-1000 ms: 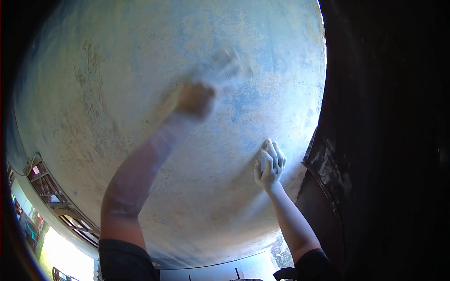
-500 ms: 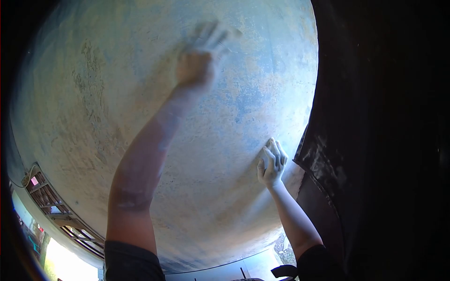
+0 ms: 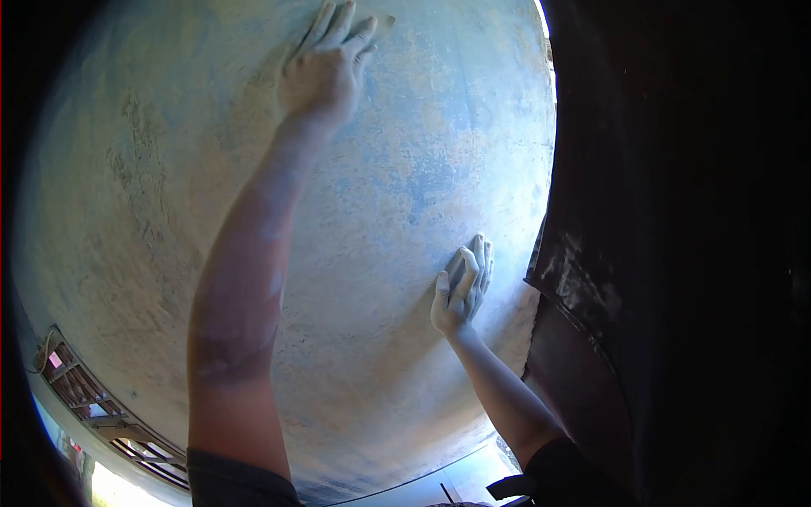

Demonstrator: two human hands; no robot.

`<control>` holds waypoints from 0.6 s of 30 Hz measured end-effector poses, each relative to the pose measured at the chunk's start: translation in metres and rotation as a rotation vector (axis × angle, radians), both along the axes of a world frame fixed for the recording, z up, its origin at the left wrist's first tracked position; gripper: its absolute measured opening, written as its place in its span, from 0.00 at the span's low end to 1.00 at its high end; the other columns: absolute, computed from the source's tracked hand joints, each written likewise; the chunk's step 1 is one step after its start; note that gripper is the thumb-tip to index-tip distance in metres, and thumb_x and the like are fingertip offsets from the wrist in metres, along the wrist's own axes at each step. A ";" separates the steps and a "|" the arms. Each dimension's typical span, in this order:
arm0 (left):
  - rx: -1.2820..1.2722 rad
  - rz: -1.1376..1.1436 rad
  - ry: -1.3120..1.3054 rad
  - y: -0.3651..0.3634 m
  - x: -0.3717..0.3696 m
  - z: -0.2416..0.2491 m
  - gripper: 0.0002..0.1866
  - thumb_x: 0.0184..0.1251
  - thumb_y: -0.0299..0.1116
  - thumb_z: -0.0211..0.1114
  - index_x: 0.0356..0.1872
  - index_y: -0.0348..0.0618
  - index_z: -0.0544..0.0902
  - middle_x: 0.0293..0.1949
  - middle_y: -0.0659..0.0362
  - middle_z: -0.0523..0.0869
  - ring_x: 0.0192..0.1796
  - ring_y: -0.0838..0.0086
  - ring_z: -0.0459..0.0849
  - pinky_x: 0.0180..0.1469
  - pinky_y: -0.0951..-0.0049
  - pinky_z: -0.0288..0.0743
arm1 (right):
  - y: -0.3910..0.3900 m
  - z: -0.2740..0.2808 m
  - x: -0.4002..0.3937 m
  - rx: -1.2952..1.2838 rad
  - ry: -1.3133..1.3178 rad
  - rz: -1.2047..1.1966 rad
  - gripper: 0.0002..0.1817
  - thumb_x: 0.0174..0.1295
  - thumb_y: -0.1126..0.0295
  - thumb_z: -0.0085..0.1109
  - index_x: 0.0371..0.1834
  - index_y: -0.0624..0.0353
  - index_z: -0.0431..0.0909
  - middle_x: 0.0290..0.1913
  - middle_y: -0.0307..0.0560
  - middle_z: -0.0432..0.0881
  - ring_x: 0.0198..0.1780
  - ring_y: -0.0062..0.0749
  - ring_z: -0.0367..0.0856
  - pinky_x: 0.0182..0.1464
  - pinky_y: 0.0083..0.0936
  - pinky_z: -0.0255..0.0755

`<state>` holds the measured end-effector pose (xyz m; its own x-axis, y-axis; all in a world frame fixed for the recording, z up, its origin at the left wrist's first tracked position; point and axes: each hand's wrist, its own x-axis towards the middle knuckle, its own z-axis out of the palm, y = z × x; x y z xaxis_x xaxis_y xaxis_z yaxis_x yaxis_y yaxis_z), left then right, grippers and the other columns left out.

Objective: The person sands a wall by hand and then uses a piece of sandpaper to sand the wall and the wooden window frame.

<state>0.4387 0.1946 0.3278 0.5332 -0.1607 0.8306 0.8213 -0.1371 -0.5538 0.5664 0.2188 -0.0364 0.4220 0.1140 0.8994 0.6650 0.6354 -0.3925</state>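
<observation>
My left hand is pressed against the large curved panel, high up, its fingers stretched out over a thin piece of sandpaper. Only a corner of this sheet shows past the fingertips; the rest is hidden under the hand. Lower and to the right, my right hand rests on the same panel near its right edge. Its fingers point upward and the thumb stands apart, with nothing clearly held. Pale dust coats both hands. Worn blue, grey and tan patches mottle the panel.
A slatted metal grille runs along the panel's lower left. To the right stands a dark sheet with a jagged edge, close by my right forearm. Bright daylight shows below at the left.
My left hand has moved up and left across the panel, and its blur is gone. My right hand appears slightly further left and up; the whole view has shifted a little.
</observation>
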 end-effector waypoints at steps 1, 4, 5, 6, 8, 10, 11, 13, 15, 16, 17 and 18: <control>0.090 0.105 0.024 0.003 0.009 -0.011 0.18 0.80 0.39 0.64 0.67 0.65 0.85 0.79 0.63 0.76 0.82 0.61 0.70 0.81 0.61 0.70 | 0.000 -0.002 0.000 0.008 -0.010 -0.016 0.26 0.70 0.71 0.55 0.71 0.59 0.68 0.82 0.72 0.63 0.84 0.72 0.56 0.84 0.63 0.46; -0.123 0.156 0.510 0.006 0.037 -0.065 0.18 0.79 0.37 0.65 0.66 0.63 0.86 0.78 0.63 0.76 0.84 0.60 0.67 0.88 0.60 0.56 | 0.004 -0.003 -0.001 0.029 -0.021 -0.036 0.26 0.71 0.68 0.54 0.72 0.60 0.68 0.81 0.72 0.64 0.84 0.73 0.57 0.84 0.63 0.47; -0.134 0.152 0.510 0.013 0.036 -0.085 0.18 0.79 0.37 0.65 0.66 0.63 0.86 0.78 0.63 0.76 0.84 0.60 0.67 0.88 0.60 0.56 | 0.004 -0.006 -0.002 0.041 -0.024 -0.036 0.26 0.72 0.67 0.54 0.72 0.61 0.69 0.81 0.72 0.65 0.83 0.73 0.58 0.83 0.63 0.48; -0.263 0.032 0.606 0.016 0.036 -0.101 0.16 0.78 0.36 0.66 0.63 0.61 0.88 0.77 0.62 0.78 0.83 0.61 0.69 0.87 0.60 0.59 | 0.005 -0.008 -0.003 0.037 -0.026 -0.035 0.26 0.72 0.67 0.54 0.72 0.61 0.69 0.81 0.72 0.65 0.83 0.73 0.58 0.83 0.63 0.48; -0.389 -0.091 0.694 0.027 0.032 -0.106 0.14 0.78 0.36 0.67 0.60 0.59 0.90 0.76 0.61 0.79 0.81 0.61 0.71 0.86 0.59 0.62 | 0.009 -0.010 -0.003 0.050 -0.019 -0.058 0.26 0.78 0.56 0.51 0.72 0.58 0.70 0.81 0.70 0.65 0.84 0.70 0.60 0.82 0.63 0.50; -0.223 0.087 0.637 0.013 0.030 -0.068 0.14 0.80 0.34 0.64 0.61 0.56 0.89 0.76 0.59 0.79 0.80 0.61 0.73 0.85 0.60 0.64 | 0.010 -0.011 -0.003 0.057 -0.034 -0.058 0.26 0.77 0.57 0.52 0.72 0.58 0.70 0.81 0.71 0.65 0.83 0.70 0.60 0.82 0.63 0.51; -0.166 0.048 0.535 0.008 0.031 -0.051 0.15 0.80 0.32 0.63 0.62 0.54 0.88 0.76 0.58 0.79 0.79 0.61 0.75 0.85 0.61 0.64 | 0.010 -0.014 -0.002 0.055 -0.049 -0.057 0.27 0.76 0.57 0.53 0.72 0.59 0.70 0.81 0.71 0.65 0.83 0.70 0.60 0.81 0.63 0.52; -0.110 0.007 0.428 0.001 0.035 -0.025 0.16 0.80 0.30 0.62 0.63 0.52 0.88 0.76 0.57 0.78 0.78 0.61 0.76 0.84 0.61 0.65 | 0.011 -0.021 0.001 0.056 -0.078 -0.051 0.27 0.75 0.58 0.54 0.73 0.59 0.70 0.81 0.72 0.65 0.83 0.70 0.61 0.81 0.63 0.52; -0.205 -0.059 0.148 -0.002 0.042 -0.009 0.20 0.82 0.50 0.57 0.66 0.64 0.88 0.78 0.54 0.77 0.84 0.59 0.66 0.87 0.52 0.51 | 0.014 -0.023 0.010 0.066 -0.109 -0.050 0.28 0.74 0.59 0.55 0.73 0.60 0.71 0.81 0.72 0.65 0.83 0.71 0.61 0.81 0.63 0.53; -0.130 -0.161 0.131 0.007 0.046 -0.013 0.18 0.78 0.46 0.63 0.62 0.60 0.90 0.74 0.48 0.80 0.81 0.52 0.71 0.84 0.53 0.58 | 0.014 -0.023 0.013 0.074 -0.140 -0.051 0.29 0.72 0.59 0.57 0.73 0.60 0.71 0.81 0.72 0.65 0.82 0.71 0.62 0.81 0.62 0.54; -0.133 -0.162 0.139 0.012 0.052 -0.021 0.18 0.78 0.46 0.63 0.62 0.60 0.90 0.74 0.48 0.80 0.81 0.52 0.71 0.84 0.53 0.58 | 0.014 -0.025 0.013 0.075 -0.165 -0.051 0.30 0.71 0.60 0.58 0.74 0.60 0.71 0.81 0.72 0.66 0.82 0.71 0.62 0.81 0.62 0.54; -0.073 -0.016 0.279 0.016 0.057 -0.034 0.16 0.79 0.37 0.63 0.63 0.55 0.89 0.75 0.53 0.79 0.79 0.57 0.73 0.84 0.56 0.62 | 0.015 -0.028 0.017 0.073 -0.192 -0.051 0.31 0.69 0.61 0.60 0.74 0.60 0.71 0.81 0.72 0.65 0.82 0.72 0.62 0.80 0.62 0.55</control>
<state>0.4958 0.2104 0.2935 0.7405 -0.1156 0.6621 0.6363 -0.1967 -0.7460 0.5833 0.2334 -0.0646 0.2458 0.0288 0.9689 0.7550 0.6212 -0.2100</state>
